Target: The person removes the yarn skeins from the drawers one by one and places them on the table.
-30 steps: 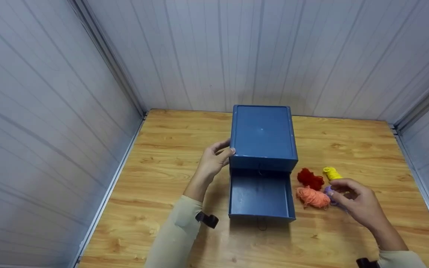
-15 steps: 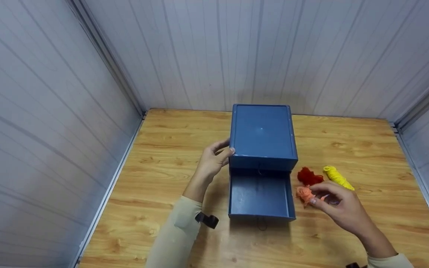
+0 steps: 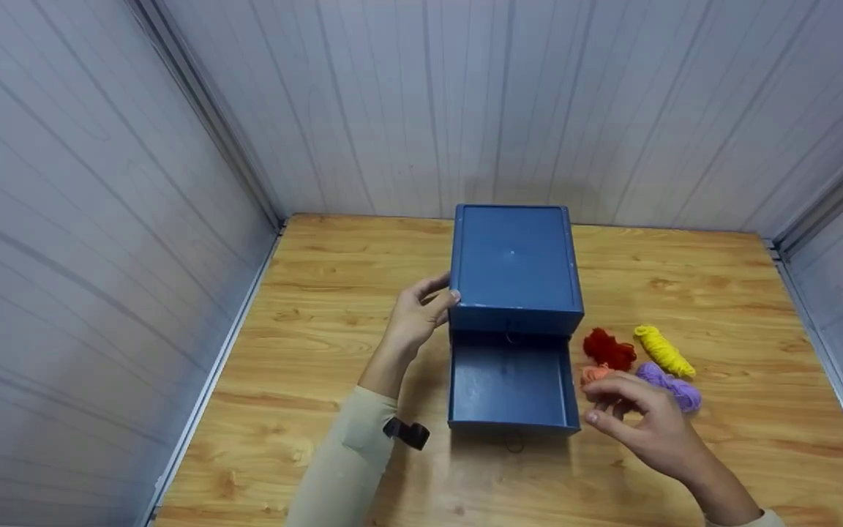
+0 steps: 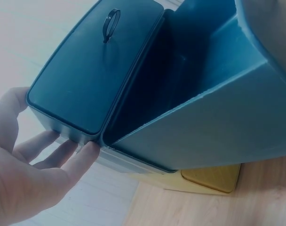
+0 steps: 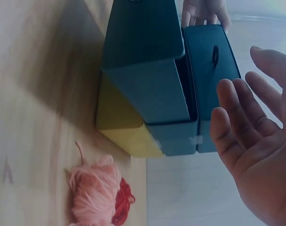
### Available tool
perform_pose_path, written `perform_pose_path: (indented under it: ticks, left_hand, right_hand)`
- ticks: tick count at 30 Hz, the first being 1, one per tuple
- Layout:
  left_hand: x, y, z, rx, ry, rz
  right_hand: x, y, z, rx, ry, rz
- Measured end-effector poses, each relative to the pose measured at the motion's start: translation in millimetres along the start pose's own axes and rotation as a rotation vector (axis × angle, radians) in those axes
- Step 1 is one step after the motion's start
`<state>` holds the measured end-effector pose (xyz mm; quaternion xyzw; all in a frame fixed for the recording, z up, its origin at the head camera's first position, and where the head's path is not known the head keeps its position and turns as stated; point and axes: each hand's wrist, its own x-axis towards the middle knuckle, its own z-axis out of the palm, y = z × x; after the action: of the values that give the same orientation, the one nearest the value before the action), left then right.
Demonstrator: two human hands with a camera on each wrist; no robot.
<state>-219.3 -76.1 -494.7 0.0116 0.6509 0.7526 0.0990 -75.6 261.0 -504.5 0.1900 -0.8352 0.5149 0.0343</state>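
A blue drawer unit [image 3: 513, 256] stands on the wood-grain table, its upper drawer closed and the drawer below [image 3: 511, 384] pulled out with a bare interior. My left hand [image 3: 416, 315] rests against the unit's left side, thumb at the top edge, fingertips [image 4: 89, 153] touching the side wall. Right of the pulled-out drawer, my right hand [image 3: 652, 421] hovers over a salmon-pink yarn skein [image 5: 93, 193], fingers loosely bent and nothing between them. It partly hides this skein in the head view. Close by lie skeins of red [image 3: 609, 350], yellow [image 3: 664, 351] and purple [image 3: 670, 386] yarn.
A yellow section [image 5: 122, 122] sits beneath the blue drawers. Small loop handles [image 4: 111, 24] hang on the drawer fronts. Pale panel walls [image 3: 421, 110] rise behind the table and along both sides.
My right hand has moved left from the purple skein to the pink one, uncovering the purple and yellow skeins. The left hand stays at the drawer unit.
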Motion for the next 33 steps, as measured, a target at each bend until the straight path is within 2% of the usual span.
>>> perform_pose_path:
  ticks: [5, 18, 28, 33]
  left_hand:
    - [0.0, -0.2, 0.5, 0.007, 0.004, -0.004]
    - [-0.1, -0.4, 1.4, -0.002, 0.007, 0.002]
    - [0.6, -0.6, 0.3, -0.004, 0.004, 0.003]
    - [0.0, 0.1, 0.7, -0.001, 0.012, -0.01]
  right_hand:
    - [-1.4, -2.4, 8.4, 0.008, -0.055, 0.014]
    - [-9.2, -6.5, 38.1, 0.107, -0.19, 0.044]
    - [-16.1, -0.5, 59.6, 0.163, -0.266, 0.024]
    - [-18.5, 6.2, 67.0, 0.201, -0.336, 0.042]
